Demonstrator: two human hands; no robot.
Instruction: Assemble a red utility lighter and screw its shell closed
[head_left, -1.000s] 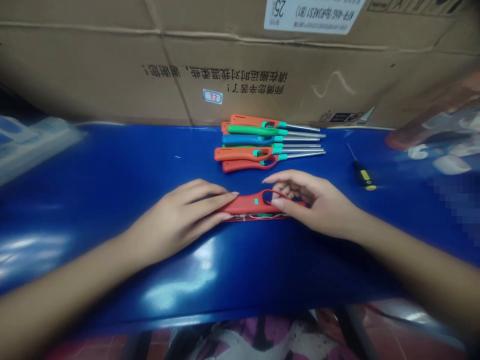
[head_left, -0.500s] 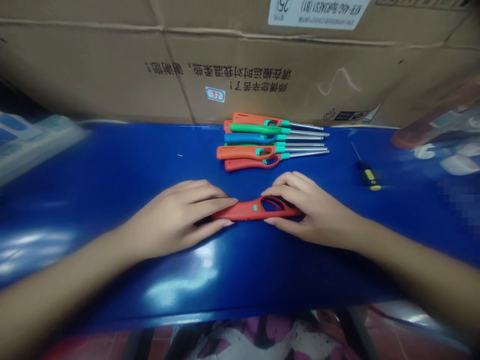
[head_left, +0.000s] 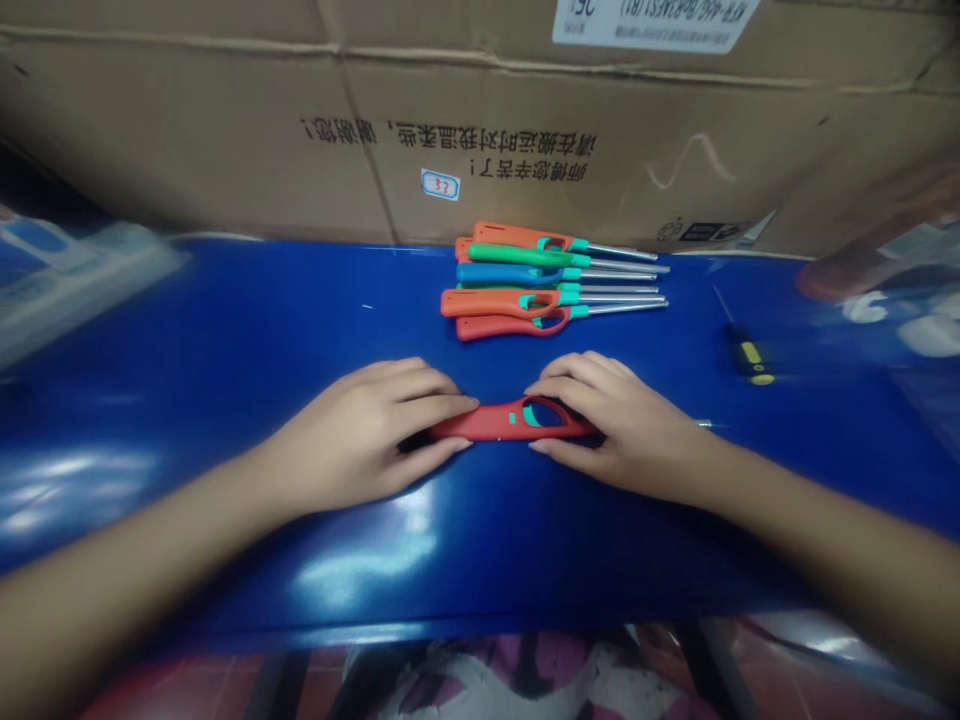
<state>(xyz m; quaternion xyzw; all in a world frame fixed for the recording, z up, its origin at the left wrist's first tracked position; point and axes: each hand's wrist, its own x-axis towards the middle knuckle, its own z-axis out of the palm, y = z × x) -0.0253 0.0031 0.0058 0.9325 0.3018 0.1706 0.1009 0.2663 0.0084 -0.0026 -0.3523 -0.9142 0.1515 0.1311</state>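
Blue tabletop (head_left: 525, 550): left hand (head_left: 364, 432) and right hand (head_left: 626, 428) hold a red lighter (head_left: 491, 424).

Workshop-type spot, likely a small assembly or repair bench: glossy blue tabletop (head_left: 225, 330), stack of long-nosed lighters (head_left: 517, 275) in orange, green, blue and red, a single red lighter (head_left: 491, 423) nearer the front edge, black-and-yellow screwdriver (head_left: 750, 358) off to the right. Big printed cardboard carton (head_left: 225, 130) along the back, small "33" sticker (head_left: 440, 184) on it. Reddish tiled floor (head_left: 214, 690) below. Sides blurred, so could be a home table.
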